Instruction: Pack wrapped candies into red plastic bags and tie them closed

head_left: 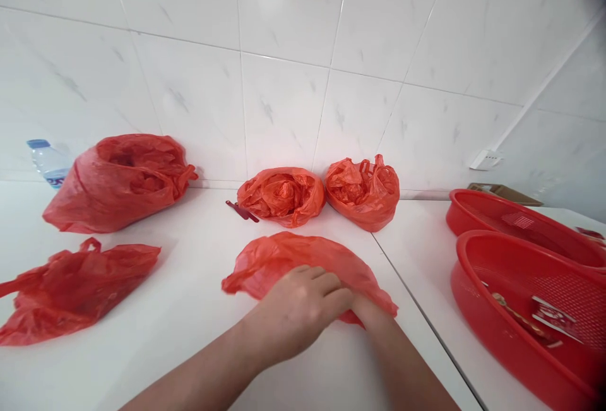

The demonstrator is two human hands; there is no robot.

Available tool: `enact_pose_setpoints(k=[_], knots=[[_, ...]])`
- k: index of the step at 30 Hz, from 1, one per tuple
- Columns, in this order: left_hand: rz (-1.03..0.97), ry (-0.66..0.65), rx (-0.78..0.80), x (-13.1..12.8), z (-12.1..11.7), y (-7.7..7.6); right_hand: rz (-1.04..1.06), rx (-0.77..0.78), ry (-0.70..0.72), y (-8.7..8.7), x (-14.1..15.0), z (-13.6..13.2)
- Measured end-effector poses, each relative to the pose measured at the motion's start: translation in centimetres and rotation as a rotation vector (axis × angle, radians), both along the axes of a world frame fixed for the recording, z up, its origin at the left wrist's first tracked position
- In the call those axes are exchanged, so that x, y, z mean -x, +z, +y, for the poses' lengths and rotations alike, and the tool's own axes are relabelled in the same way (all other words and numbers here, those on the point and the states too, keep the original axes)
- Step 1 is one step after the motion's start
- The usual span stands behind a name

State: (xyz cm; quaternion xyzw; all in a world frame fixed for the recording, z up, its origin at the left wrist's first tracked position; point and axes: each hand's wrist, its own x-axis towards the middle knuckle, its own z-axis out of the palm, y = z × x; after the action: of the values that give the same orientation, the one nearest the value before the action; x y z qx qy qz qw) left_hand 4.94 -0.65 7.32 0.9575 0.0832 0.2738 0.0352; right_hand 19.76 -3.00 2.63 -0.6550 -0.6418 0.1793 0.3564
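Observation:
A thin red plastic bag (303,248) lies loosely spread on the white table in front of me. My left hand (303,307) is over its near edge, back of the hand up and fingers curled closed on the bag beside my right wrist. My right hand (358,303) comes in from the right and meets the left one at the bag. Only its wrist side shows; the fingers are hidden behind my left hand and the bag, so their pose cannot be seen.
Against the tiled wall stand two stuffed red bags (284,199) and a larger red bag (118,190). Nearby are a dark red slim tool (242,211), a bottle (50,165) and a flat red bag (80,285). Red baskets (473,291) stand right, one holding packets (553,317).

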Motion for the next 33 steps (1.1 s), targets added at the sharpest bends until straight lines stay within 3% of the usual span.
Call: enact_pose_setpoints(k=[2,6,9,12,14,18,22,25,28,31,33], knots=[[0.148,0.112,0.029,-0.3,0.9,-0.6,0.027,0.151,0.070,0.9,-0.1,-0.6],[0.165,0.481,0.013,0.9,4.4,-2.0,0.034,0.294,0.138,1.4,-1.9,-1.1],[0.254,0.605,0.178,2.2,5.9,-2.6,0.037,0.359,0.069,0.8,-3.6,-1.2],[0.392,0.584,0.379,2.9,5.9,-2.8,0.131,0.308,-0.120,0.5,-5.1,-1.1],[0.433,0.503,0.436,2.9,5.4,-2.7,0.254,0.317,-0.146,0.3,-6.0,-1.0],[0.468,0.339,0.484,2.4,4.1,-2.0,0.662,0.432,0.147,-0.2,-7.8,-0.6],[0.450,0.447,0.495,2.1,3.3,-1.0,0.871,0.308,0.327,-0.9,-8.8,-0.3],[0.473,0.512,0.486,1.8,2.7,-0.1,0.866,0.286,0.350,-1.0,-8.7,-0.2],[0.418,0.386,0.407,1.1,2.1,0.4,0.777,0.320,0.313,-0.6,-7.6,-0.3],[0.388,0.221,0.313,0.4,1.9,-0.5,0.683,0.374,0.298,-0.3,-6.5,-0.3],[0.450,0.244,0.317,0.4,2.4,-1.7,0.618,0.410,0.261,-0.5,-6.4,-0.1]])
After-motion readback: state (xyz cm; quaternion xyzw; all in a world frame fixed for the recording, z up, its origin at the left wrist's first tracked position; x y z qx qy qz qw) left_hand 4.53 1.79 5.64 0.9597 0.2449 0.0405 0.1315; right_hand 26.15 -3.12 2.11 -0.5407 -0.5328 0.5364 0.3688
